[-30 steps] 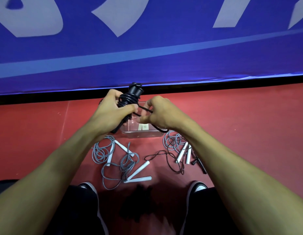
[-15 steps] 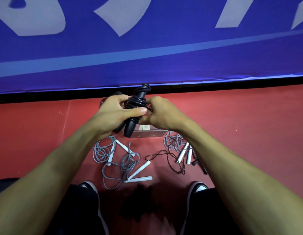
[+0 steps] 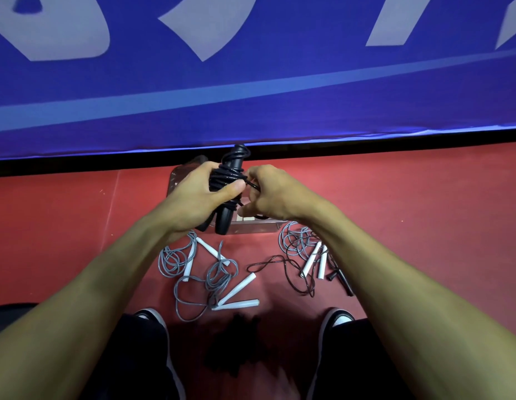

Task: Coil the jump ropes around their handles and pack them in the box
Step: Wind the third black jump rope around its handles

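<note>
Nearly coiled: black jump rope clutched in left hand, tail pinched by right hand, above clear box. Grey ropes left loose on floor, unpacked.

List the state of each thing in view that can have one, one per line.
Black jump rope: coiled around its handles, held above the box.
Left hand: grips the black bundle.
Right hand: pinches the cord's loose end.
Clear box: on the floor, mostly hidden by the hands.
Grey ropes, left: loose, tangled on the floor.
Grey rope, right: loosely coiled, on the floor.
Second black rope: uncoiled on the floor.
</note>
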Demonstrator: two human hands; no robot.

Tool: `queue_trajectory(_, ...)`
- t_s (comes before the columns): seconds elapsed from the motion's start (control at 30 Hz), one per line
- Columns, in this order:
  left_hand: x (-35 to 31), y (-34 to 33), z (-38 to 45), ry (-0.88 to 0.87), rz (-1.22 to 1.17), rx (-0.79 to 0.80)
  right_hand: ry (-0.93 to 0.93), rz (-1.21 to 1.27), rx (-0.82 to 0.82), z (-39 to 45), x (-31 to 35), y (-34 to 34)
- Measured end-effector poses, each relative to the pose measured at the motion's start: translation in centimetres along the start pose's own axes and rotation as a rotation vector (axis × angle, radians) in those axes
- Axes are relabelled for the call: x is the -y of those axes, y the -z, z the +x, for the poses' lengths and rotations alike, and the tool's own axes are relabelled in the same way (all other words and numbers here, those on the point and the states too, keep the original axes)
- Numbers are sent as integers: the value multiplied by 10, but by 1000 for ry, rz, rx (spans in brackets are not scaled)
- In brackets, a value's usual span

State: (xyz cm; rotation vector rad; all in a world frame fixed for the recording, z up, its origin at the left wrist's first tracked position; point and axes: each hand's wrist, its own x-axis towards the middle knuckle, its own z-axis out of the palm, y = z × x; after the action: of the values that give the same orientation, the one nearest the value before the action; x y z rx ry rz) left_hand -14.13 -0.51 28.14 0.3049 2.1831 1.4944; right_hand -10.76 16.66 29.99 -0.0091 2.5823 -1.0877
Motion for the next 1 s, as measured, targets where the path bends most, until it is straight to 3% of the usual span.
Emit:
queue_trajectory(0.1,1,1,0,76,-244,132,1,1,-10,1,-2,0)
queue_trajectory(0.17,0,0,0,52,-275,106,18,6,-39,3,-4,1)
queue_trajectory(0.3,-6,-4,-2,16,-277,-49,26,8,-61,4,-8,1)
queue_trajectory(0.53,-4,-12,-4,-7,-150,-125,17,27,-78,0,-22,-2)
queue_trajectory(0.8,8,-18,-17,47,-164,76,-118,238,-123,-23,-33,-24)
queue_trajectory(1.0,19,-30,-28,9,-55,69,-171,412,-133,-44,-43,-42)
